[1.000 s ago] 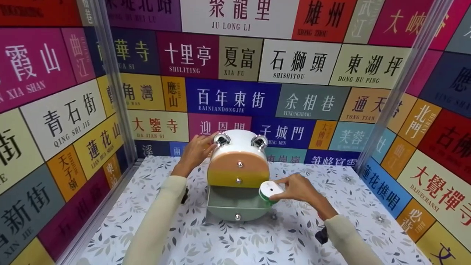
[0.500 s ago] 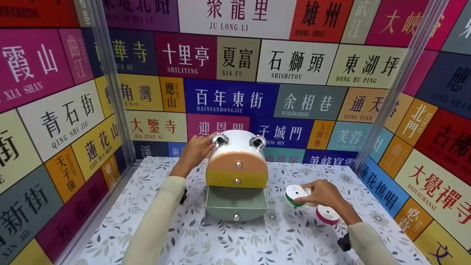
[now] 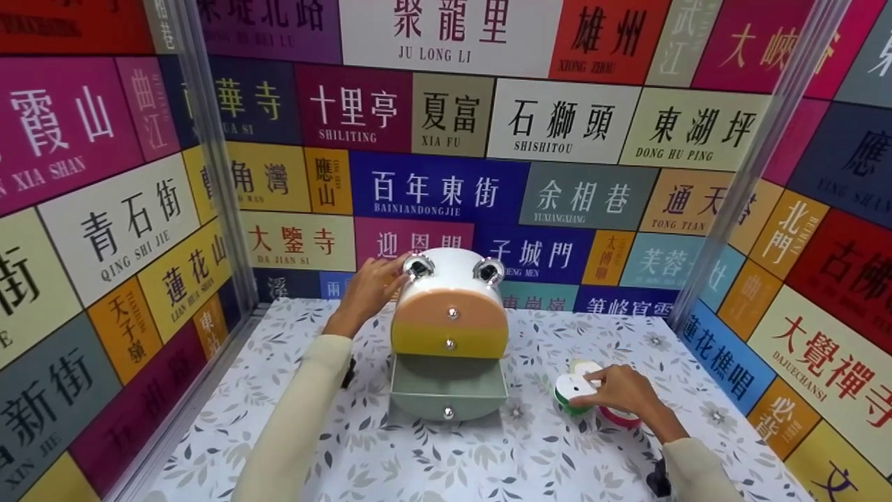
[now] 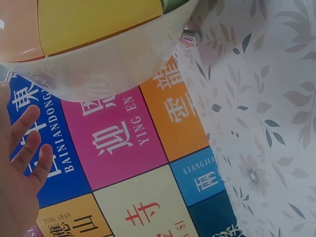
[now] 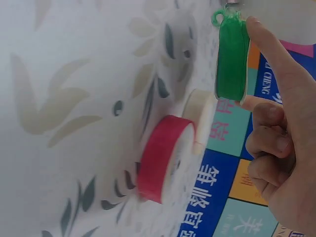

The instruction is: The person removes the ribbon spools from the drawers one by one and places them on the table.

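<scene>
A frog-shaped drawer box [image 3: 453, 268] with silver-rimmed eyes stands at the middle of the table. Its green bottom drawer [image 3: 448, 408] is pulled out, while the orange and yellow drawers above are in. My left hand [image 3: 371, 289] rests at the box's left eye; in the left wrist view its other fingers [image 4: 30, 148] are loosely extended. Between thumb and index finger, my right hand [image 3: 624, 390] pinches a green ribbon spool [image 5: 232, 59]. A pink ribbon spool [image 5: 163, 158] and a cream spool [image 5: 197, 113] stand close by on the table.
The table has a leaf-patterned white cover [image 3: 390, 460]. Colourful sign-covered panels [image 3: 439, 181] enclose it at the back and both sides, with clear corner strips [image 3: 223, 181]. The open drawer juts out toward the front.
My right hand has carried the green ribbon spool rightward from beside the open drawer to near the pink and cream spools. My left hand stays at the box's eye.
</scene>
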A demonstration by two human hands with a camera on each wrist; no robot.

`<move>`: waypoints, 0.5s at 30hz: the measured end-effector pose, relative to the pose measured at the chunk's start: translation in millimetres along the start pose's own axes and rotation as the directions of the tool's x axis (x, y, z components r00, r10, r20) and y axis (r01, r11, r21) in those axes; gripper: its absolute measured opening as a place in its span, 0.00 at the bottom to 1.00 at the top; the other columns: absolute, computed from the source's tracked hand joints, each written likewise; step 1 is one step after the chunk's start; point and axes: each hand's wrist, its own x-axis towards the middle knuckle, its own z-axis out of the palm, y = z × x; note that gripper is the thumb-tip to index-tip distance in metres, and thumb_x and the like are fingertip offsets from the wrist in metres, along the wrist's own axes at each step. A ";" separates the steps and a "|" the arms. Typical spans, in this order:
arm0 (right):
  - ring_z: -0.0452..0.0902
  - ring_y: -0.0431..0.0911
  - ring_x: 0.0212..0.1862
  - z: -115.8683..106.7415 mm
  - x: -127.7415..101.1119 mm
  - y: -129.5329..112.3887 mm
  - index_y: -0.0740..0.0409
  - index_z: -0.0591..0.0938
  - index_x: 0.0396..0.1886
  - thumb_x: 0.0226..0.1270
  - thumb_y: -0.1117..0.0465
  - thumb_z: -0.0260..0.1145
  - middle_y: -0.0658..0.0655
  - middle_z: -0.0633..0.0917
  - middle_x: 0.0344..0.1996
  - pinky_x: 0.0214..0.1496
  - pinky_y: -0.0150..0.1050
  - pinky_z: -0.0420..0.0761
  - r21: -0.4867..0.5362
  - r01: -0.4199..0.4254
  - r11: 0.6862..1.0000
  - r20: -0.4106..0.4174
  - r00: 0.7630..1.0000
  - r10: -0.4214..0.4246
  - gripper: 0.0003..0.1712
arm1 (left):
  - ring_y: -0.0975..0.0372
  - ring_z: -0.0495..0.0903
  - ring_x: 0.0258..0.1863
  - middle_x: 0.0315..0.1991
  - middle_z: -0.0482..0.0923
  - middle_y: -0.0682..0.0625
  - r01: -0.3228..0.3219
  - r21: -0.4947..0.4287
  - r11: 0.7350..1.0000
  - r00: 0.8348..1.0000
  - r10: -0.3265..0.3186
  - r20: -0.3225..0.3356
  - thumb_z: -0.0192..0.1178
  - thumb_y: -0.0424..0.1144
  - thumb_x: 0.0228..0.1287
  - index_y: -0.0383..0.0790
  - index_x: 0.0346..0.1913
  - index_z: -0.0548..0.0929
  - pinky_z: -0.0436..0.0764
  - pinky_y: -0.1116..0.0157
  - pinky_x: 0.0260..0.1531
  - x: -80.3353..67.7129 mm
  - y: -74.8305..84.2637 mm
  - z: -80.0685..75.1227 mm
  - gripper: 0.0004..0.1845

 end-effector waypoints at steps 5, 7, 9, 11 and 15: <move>0.60 0.40 0.21 10.8 -0.2 8.3 0.54 0.90 0.56 0.39 0.23 0.79 0.49 0.77 0.13 0.24 0.38 0.59 -0.005 -0.024 1.000 0.030 0.999 0.024 0.51 | 0.56 0.73 0.49 0.53 0.84 0.51 0.017 -0.001 1.000 1.000 -0.017 0.005 0.56 0.55 0.79 0.68 0.78 0.67 0.81 0.55 0.51 -0.9 0.6 0.2 0.28; 0.61 0.40 0.21 14.3 -0.3 11.1 0.55 0.90 0.56 0.39 0.23 0.79 0.48 0.77 0.14 0.24 0.38 0.60 -0.005 -0.028 1.000 0.037 0.999 0.028 0.52 | 0.57 0.74 0.49 0.52 0.84 0.51 0.017 0.001 1.000 1.000 -0.017 0.002 0.57 0.55 0.78 0.69 0.78 0.67 0.81 0.56 0.50 -0.6 0.3 0.7 0.28; 0.61 0.41 0.21 17.1 -0.2 13.5 0.56 0.89 0.57 0.38 0.24 0.80 0.48 0.76 0.14 0.24 0.38 0.59 -0.001 -0.040 0.999 0.037 0.999 0.040 0.52 | 0.57 0.74 0.49 0.52 0.84 0.51 0.016 -0.006 1.000 1.000 -0.016 0.000 0.57 0.55 0.78 0.69 0.78 0.67 0.81 0.56 0.50 -0.4 0.0 1.1 0.29; 0.62 0.41 0.22 19.4 -0.2 15.7 0.56 0.89 0.57 0.38 0.25 0.81 0.48 0.75 0.15 0.25 0.38 0.59 -0.003 -0.051 0.999 0.034 0.998 0.051 0.52 | 0.57 0.74 0.49 0.52 0.84 0.51 0.010 -0.005 1.000 1.000 -0.010 -0.003 0.57 0.55 0.78 0.69 0.78 0.67 0.81 0.57 0.49 0.0 -0.3 1.4 0.29; 0.59 0.41 0.20 22.4 0.5 18.1 0.57 0.89 0.57 0.39 0.26 0.81 0.48 0.74 0.14 0.23 0.37 0.56 -0.013 -0.045 0.999 0.026 0.999 0.046 0.52 | 0.56 0.74 0.47 0.51 0.85 0.49 -0.016 0.009 1.000 1.000 0.016 -0.016 0.58 0.53 0.78 0.66 0.78 0.69 0.81 0.56 0.47 0.3 -1.2 0.9 0.28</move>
